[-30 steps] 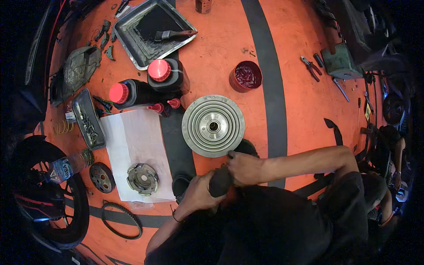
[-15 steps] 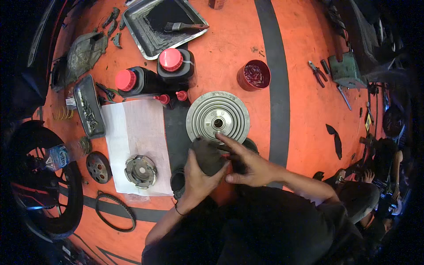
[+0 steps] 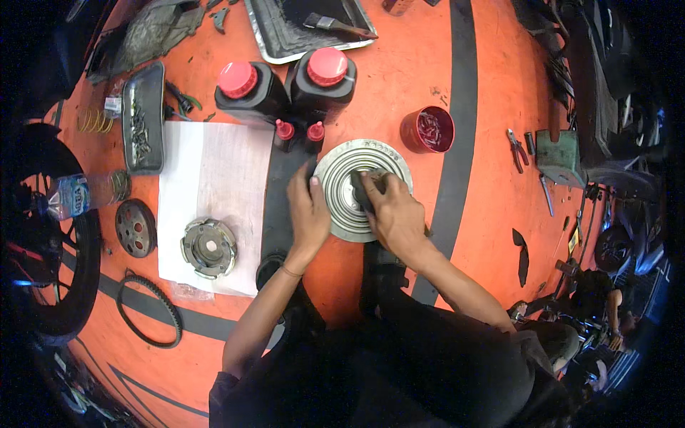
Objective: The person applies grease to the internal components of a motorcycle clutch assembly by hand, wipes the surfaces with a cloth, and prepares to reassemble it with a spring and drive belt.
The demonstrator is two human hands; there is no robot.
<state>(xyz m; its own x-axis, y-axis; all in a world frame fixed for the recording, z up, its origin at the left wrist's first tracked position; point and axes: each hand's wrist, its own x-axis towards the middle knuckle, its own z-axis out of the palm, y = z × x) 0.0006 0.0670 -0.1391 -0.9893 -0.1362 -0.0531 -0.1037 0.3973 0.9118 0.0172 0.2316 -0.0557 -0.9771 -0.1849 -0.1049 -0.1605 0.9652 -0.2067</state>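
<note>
A round silver metal disc with concentric ridges [image 3: 341, 167] sits in front of me above the orange floor. My right hand [image 3: 397, 214] is closed around a dark grey cloth or pad [image 3: 362, 193] and presses it on the disc's middle, hiding the hub. At the disc's left rim is my left hand [image 3: 309, 215], its thumb and fingers curled against the edge. A clutch part [image 3: 209, 247] lies to the left on a white sheet [image 3: 178, 178].
Two black bottles with red caps [image 3: 250, 96] stand beyond, with two small red-tipped bottles [image 3: 284, 133] before them. A red tin [image 3: 428, 130] is at right. Drive belt [image 3: 177, 314], parts tray [image 3: 143, 118], brush [image 3: 339, 27] and pliers [image 3: 517, 150] lie around.
The dark cloth has passed from my left hand to my right and now rests on the disc. My left hand has moved to the disc's rim. The view has shifted.
</note>
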